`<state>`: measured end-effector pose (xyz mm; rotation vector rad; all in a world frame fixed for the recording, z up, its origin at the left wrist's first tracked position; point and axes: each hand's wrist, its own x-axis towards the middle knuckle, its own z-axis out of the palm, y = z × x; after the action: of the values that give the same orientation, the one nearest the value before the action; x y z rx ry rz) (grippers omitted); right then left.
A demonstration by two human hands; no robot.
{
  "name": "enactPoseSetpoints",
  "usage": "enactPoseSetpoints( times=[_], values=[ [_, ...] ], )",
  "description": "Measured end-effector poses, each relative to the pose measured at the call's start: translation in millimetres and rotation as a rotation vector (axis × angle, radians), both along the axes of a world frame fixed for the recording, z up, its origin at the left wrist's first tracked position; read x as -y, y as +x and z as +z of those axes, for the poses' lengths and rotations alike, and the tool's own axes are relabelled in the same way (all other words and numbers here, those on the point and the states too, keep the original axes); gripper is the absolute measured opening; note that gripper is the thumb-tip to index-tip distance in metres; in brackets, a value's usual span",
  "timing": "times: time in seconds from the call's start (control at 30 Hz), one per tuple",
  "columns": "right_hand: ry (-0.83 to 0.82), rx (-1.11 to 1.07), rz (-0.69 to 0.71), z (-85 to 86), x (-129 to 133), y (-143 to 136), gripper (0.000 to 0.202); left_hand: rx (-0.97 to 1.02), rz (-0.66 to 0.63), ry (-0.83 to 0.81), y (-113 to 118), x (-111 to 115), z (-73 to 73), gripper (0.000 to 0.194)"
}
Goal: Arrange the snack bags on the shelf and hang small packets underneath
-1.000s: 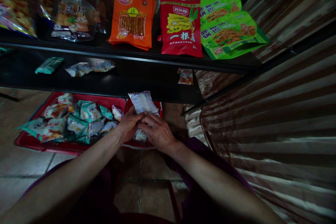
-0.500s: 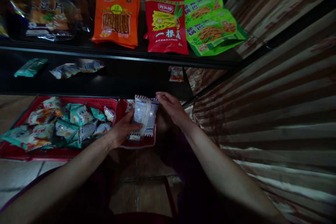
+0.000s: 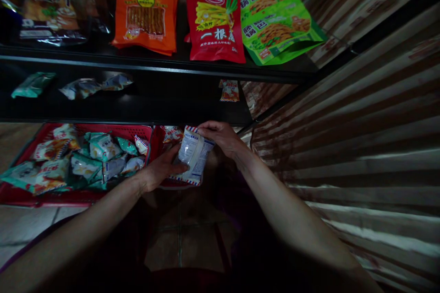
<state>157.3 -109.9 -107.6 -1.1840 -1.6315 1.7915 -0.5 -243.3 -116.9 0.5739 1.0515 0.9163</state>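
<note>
A snack bag (image 3: 195, 154) with its printed back toward me tilts between my hands, its ends edged in red and blue stripes. My left hand (image 3: 164, 168) grips its left side, thumb across the lower front. At the top right corner, the fingers of my right hand (image 3: 220, 136) pinch the bag. Beneath it is a small red basket (image 3: 158, 139), mostly hidden, with a red-and-white snack bag (image 3: 172, 133) inside. To the left, a larger red basket (image 3: 99, 128) holds several green, white and orange snack bags (image 3: 104, 147).
Above the baskets runs a black shelf (image 3: 172, 100) with a green packet (image 3: 33, 84), silvery packets (image 3: 82, 88) and a small red packet (image 3: 229, 90). Orange (image 3: 146, 11), red (image 3: 216, 23) and green pouches (image 3: 280, 32) fill the upper shelf. A ridged curtain-like wall (image 3: 343, 155) stands right.
My right hand has closed on the snack bag's top corner, where before it was stretched out beside it. The bag has shifted slightly right and tilted. The view has moved a little.
</note>
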Motion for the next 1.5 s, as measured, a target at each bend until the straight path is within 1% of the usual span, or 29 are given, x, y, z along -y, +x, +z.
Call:
enactPoseSetpoints(
  times=[0.27,0.5,0.7,0.87,0.97,1.07,1.13,1.23,1.43,1.5],
  values=[
    [0.040,0.018,-0.052,-9.6,-3,-6,0.020,0.035,0.018,0.037,-1,3,-4.8,0.073],
    [0.060,0.025,-0.100,-9.3,-3,-7,0.021,0.068,0.063,0.039,-1,5,-4.1,0.061],
    [0.062,0.036,-0.113,-10.7,-4,-12,0.020,0.081,0.071,0.037,-2,6,-2.3,0.064],
    [0.052,0.045,-0.123,-8.7,-3,-14,0.017,0.051,0.085,0.007,-3,6,-1.3,0.058],
    [0.060,0.041,-0.114,-7.8,-3,-13,0.019,0.082,0.114,-0.001,-4,7,-0.4,0.056],
    [0.063,0.021,-0.060,-8.5,-5,-11,0.025,0.122,0.147,-0.004,-5,7,0.8,0.055],
    [0.048,-0.011,-0.055,-9.5,-6,-10,0.028,0.142,0.162,-0.015,-6,7,1.1,0.053],
    [0.014,-0.045,-0.100,-9.8,-7,-7,0.029,0.143,0.191,-0.048,-9,7,-0.2,0.052],
    [-0.139,-0.035,-0.145,-4.2,-4,-7,0.024,0.131,0.283,-0.123,-14,5,-4.7,0.059],
    [-0.184,0.008,-0.182,-4.6,0,-9,0.027,0.144,0.341,-0.131,-13,2,-5.1,0.060]
  ],
)
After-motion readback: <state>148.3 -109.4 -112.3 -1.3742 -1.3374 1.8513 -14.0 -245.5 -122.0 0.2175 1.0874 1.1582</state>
